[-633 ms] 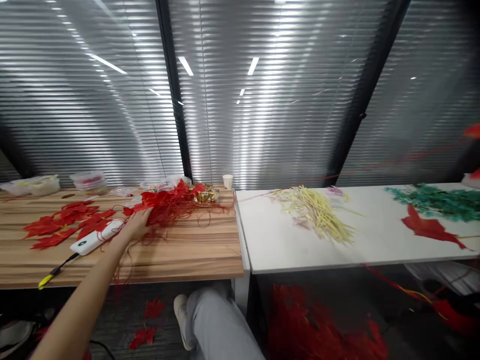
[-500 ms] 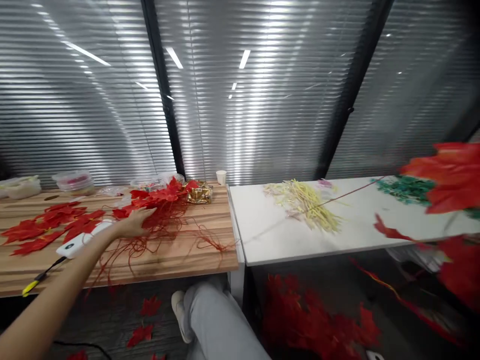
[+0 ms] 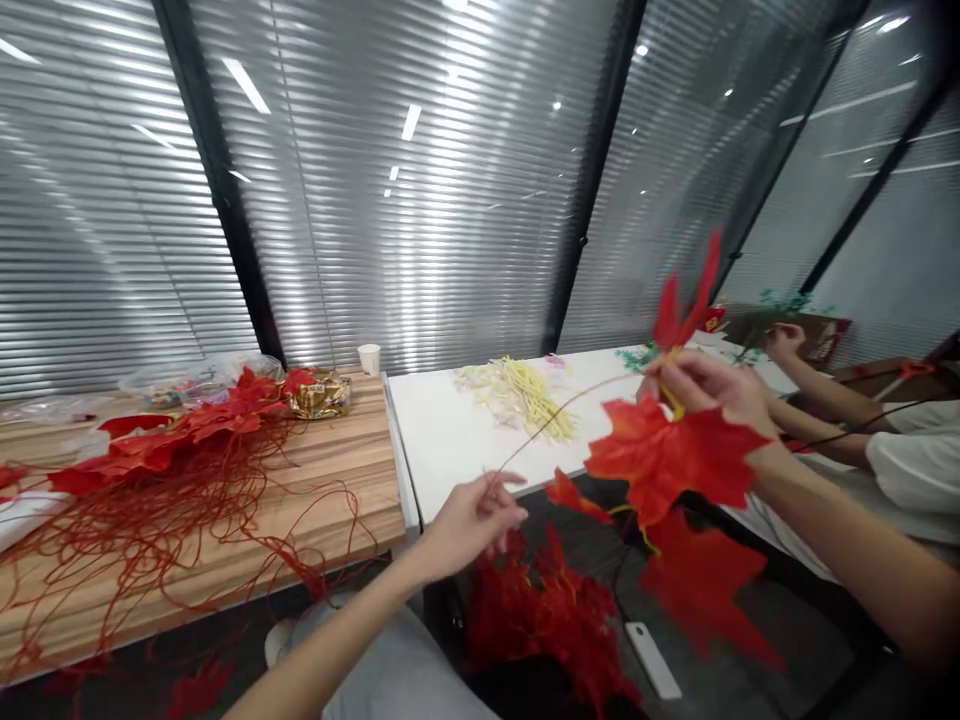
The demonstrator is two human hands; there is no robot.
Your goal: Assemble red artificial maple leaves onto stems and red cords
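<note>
My left hand, low in the centre, has its fingers closed on a thin red string. That string runs up to my right hand, which pinches the stem of a red maple leaf garland. Some leaves stick up above my right hand and others hang below it. On the wooden table at the left lies a pile of red leaves with a tangle of red strings in front.
A gold foil packet and a paper cup stand near the blinds. Yellow strips lie on the white table. More red leaves are below. Another person's arms are at the right.
My left hand has left the leaf pile and moved right to the string. My right hand has come into view with the garland. The view has turned right.
</note>
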